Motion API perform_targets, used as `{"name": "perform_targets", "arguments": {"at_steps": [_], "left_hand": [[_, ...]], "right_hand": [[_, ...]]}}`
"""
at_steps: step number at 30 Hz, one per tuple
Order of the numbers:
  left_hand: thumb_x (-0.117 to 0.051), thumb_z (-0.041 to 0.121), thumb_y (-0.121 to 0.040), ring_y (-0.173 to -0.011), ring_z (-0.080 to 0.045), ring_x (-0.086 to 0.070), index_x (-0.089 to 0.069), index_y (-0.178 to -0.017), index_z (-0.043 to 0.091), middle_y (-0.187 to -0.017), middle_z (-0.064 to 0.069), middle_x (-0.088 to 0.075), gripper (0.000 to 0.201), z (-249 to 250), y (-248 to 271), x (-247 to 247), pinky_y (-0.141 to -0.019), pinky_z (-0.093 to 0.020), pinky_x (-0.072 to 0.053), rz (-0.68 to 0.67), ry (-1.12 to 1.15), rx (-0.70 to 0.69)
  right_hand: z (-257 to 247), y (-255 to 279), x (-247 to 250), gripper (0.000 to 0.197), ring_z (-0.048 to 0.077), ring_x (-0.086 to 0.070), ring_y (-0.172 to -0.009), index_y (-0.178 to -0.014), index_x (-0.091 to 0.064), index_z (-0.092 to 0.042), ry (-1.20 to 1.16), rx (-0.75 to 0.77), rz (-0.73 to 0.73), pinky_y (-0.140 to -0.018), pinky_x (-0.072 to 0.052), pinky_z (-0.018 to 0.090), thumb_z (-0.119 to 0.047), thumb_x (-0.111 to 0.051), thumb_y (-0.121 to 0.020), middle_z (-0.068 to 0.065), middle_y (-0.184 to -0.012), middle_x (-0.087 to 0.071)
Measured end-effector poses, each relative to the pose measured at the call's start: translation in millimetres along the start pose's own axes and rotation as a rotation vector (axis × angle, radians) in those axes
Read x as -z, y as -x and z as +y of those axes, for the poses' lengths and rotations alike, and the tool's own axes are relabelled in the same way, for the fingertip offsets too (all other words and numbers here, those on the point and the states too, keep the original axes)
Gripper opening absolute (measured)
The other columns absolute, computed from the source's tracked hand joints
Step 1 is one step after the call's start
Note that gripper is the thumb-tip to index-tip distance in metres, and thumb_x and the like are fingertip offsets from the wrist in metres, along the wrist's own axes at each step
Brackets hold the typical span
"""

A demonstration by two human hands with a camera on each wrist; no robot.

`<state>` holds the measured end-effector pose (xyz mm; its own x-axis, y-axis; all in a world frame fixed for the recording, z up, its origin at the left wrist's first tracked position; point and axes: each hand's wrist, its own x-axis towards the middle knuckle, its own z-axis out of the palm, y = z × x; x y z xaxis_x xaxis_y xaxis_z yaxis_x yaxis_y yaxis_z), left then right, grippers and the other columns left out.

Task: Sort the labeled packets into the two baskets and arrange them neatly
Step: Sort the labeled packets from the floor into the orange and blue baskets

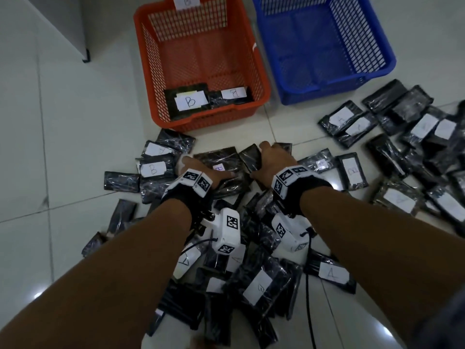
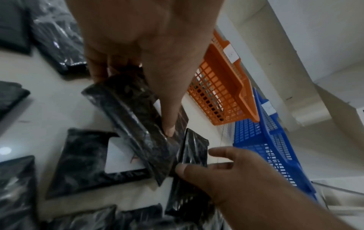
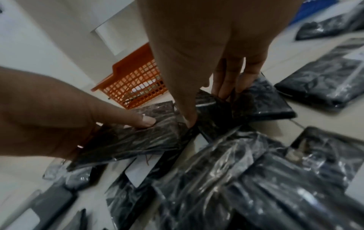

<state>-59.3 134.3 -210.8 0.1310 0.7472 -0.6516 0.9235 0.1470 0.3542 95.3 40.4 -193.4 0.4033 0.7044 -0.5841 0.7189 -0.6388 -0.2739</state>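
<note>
Many black plastic-wrapped packets with white letter labels lie scattered on the tiled floor. My left hand [image 1: 206, 168] grips one dark packet [image 1: 221, 156] with a B label, thumb [image 2: 169, 129] on top and fingers under its far edge. Right beside it, my right hand [image 1: 261, 159] grips another packet [image 1: 250, 157], tilted up on its edge; its label is hidden. The orange basket [image 1: 261, 79], tagged B, holds two B packets [image 1: 190, 102] at its near wall. The blue basket [image 1: 377, 71] has no packets in it.
Packets pile under my forearms [image 1: 256, 285] and spread to the right [image 1: 415, 127] of the blue basket. A grey cabinet corner [image 1: 85, 56] stands at the far left. Bare tiles [image 1: 63, 147] lie to the left of the pile.
</note>
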Motion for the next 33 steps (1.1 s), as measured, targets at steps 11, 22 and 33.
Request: {"name": "perform_targets", "arguments": {"at_steps": [11,22,33], "left_hand": [[-0.085,0.027,-0.067,-0.103,-0.02,-0.064,-0.06,-0.121,0.018,-0.113,-0.001,-0.068,0.06,12.4,24.2,67.8,-0.095,-0.038,-0.05,-0.055,0.078,-0.364],[-0.082,0.035,-0.074,-0.094,-0.015,-0.067,-0.068,-0.114,0.017,-0.106,0.0,-0.071,0.046,47.8,29.5,146.8,-0.091,-0.031,-0.052,0.005,0.031,-0.504],[-0.07,0.017,-0.082,-0.085,-0.025,-0.06,-0.063,-0.101,0.01,-0.094,-0.008,-0.065,0.021,119.6,12.6,161.5,-0.072,-0.032,-0.048,0.296,-0.321,-0.822]], "right_hand": [[-7.5,28.5,14.4,0.035,0.027,-0.061,-0.078,-0.1,-0.038,-0.025,-0.143,0.283,0.196,-0.063,-0.041,0.032,-0.041,-0.063,-0.082,-0.002,-0.086,-0.062],[-1.4,37.8,62.1,0.051,0.021,-0.058,-0.102,-0.129,-0.043,-0.025,-0.093,0.427,0.292,-0.081,-0.045,0.033,-0.05,-0.059,-0.087,-0.002,-0.121,-0.054],[-7.6,3.0,133.6,0.02,0.027,-0.059,-0.093,-0.112,-0.047,-0.021,-0.104,0.422,0.493,-0.074,-0.045,0.037,-0.033,-0.052,-0.096,0.0,-0.108,-0.056]]}}
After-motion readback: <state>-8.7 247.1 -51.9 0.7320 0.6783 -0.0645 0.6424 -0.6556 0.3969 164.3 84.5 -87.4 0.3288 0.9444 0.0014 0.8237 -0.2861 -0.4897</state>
